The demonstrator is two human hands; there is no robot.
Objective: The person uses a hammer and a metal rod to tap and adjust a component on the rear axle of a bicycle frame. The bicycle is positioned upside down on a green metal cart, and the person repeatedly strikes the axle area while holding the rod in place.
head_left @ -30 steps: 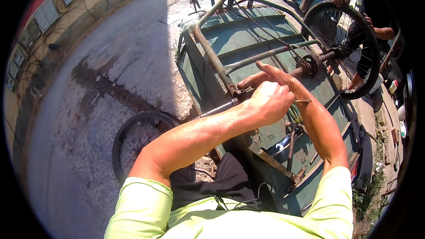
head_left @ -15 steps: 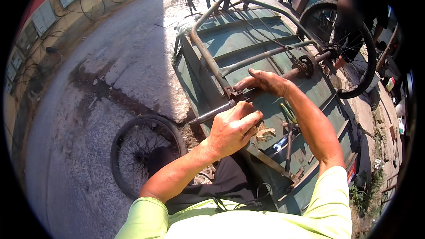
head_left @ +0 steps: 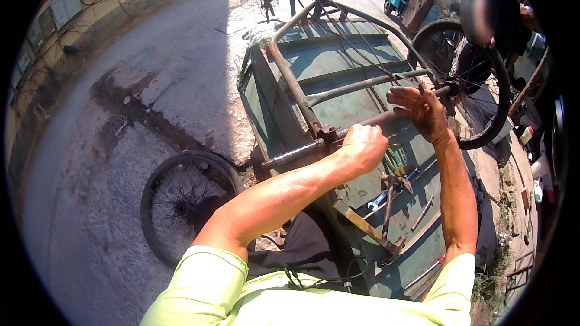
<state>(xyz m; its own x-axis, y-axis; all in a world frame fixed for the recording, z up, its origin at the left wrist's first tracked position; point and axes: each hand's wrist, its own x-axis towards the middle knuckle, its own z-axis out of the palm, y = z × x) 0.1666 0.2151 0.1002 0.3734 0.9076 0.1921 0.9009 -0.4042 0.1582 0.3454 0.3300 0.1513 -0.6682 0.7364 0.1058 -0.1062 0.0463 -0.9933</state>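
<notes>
An upturned green cart bed [head_left: 356, 111] with a tubular frame lies before me. A rusty axle [head_left: 296, 153] crosses it, its bare shiny end pointing left. My left hand [head_left: 365, 147] is closed in a fist at the near side of the axle; a thin brownish tip shows by its knuckles, and what it holds is hidden. My right hand [head_left: 425, 113] is open, fingers spread, by the axle's right part, hiding the sprocket area. It holds nothing that I can see. A chain [head_left: 353, 48] runs along the frame toward the far end.
Green-handled pliers [head_left: 394, 162], a hammer [head_left: 389, 202] and a blue-grey wrench [head_left: 377, 200] lie on the bed. A loose spoked wheel [head_left: 150, 205] is on the ground at left. A mounted wheel [head_left: 504, 90] stands at right, with a person [head_left: 504, 24] crouching behind it.
My left hand has moved right along the axle, and the tan, jagged-edged piece below it is out of sight. My right hand has shifted right and spread its fingers upward.
</notes>
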